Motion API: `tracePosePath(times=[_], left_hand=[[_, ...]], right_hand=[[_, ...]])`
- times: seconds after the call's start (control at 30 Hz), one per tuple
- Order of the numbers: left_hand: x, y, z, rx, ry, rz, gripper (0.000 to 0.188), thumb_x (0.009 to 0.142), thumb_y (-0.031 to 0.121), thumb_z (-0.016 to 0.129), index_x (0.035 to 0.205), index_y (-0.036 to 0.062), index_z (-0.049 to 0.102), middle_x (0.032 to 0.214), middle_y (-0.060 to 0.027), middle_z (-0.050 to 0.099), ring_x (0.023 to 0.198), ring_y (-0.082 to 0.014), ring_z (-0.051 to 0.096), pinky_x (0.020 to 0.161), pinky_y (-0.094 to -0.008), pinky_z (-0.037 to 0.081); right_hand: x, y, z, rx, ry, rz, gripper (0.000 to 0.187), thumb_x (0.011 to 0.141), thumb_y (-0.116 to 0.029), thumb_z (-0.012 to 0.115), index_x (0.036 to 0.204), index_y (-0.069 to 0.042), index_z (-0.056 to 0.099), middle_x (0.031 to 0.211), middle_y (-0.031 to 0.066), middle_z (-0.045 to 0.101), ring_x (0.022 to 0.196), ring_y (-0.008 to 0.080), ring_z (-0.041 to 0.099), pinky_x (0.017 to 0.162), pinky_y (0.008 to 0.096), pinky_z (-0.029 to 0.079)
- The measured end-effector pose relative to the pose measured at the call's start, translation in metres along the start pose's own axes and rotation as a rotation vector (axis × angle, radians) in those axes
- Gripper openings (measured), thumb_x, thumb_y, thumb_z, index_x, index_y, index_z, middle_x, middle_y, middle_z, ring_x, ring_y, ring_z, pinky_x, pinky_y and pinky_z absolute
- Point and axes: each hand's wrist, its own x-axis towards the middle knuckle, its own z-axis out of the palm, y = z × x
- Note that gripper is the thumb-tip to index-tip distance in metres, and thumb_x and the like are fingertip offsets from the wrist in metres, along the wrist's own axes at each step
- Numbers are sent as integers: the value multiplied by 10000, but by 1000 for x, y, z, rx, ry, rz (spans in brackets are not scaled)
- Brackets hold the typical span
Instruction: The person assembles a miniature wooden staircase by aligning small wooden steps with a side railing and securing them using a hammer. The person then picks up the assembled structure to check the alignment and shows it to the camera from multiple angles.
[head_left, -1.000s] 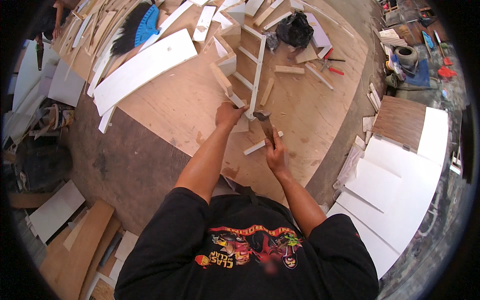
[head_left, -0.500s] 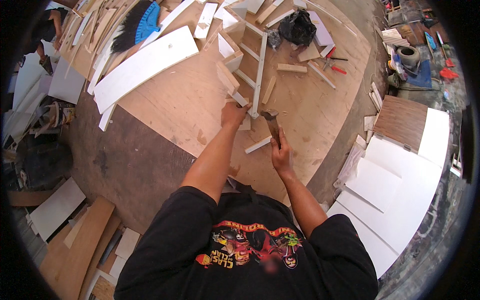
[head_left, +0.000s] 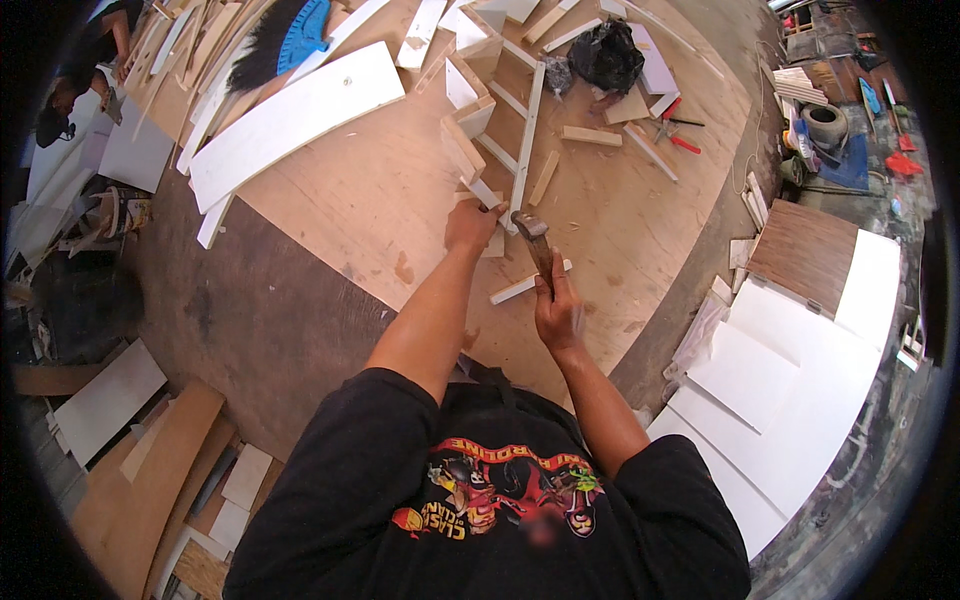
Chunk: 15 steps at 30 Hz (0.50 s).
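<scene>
Grey-brown floor (head_left: 260, 320): meets the slanting left edge of the pale-brown plywood worktop (head_left: 340, 190).
Left hand (head_left: 470, 222): pinches the near end of the ladder-like white wooden frame (head_left: 527, 135), mid-worktop.
Right hand (head_left: 560, 305): curled round the brown-handled metal-headed hammer (head_left: 540, 247), head beside frame.
Right edge: strip of floor, then flat white panels (head_left: 745, 370).

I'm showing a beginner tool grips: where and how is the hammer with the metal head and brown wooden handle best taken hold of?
Probably around its brown wooden handle, from the near side, as the right hand does: this long, narrow part forms the near end, the broader metal head the far one.
</scene>
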Motion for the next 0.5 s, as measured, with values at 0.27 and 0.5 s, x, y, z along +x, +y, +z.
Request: tracePosePath(times=[0.27, 0.5], left_hand=[[7, -9, 9, 31, 59, 122, 485, 852, 494, 739, 856, 9, 720, 660, -74, 680, 505, -192, 643, 499, -340, 523], [-1, 2, 1, -6, -13, 26, 480, 838, 502, 744, 848, 22, 728, 711, -90, 706, 586, -218, 674, 564, -364, 534]], right_hand=[[7, -4, 0, 27, -20, 28, 579, 969, -125, 587, 1510, -88, 383, 1061, 300, 643, 899, 469, 647, 735, 506, 510], [6, 13, 9, -26, -29, -17, 569, 972, -135, 580, 1504, -71, 386, 1000, 287, 642, 892, 466, 641, 748, 500, 509]])
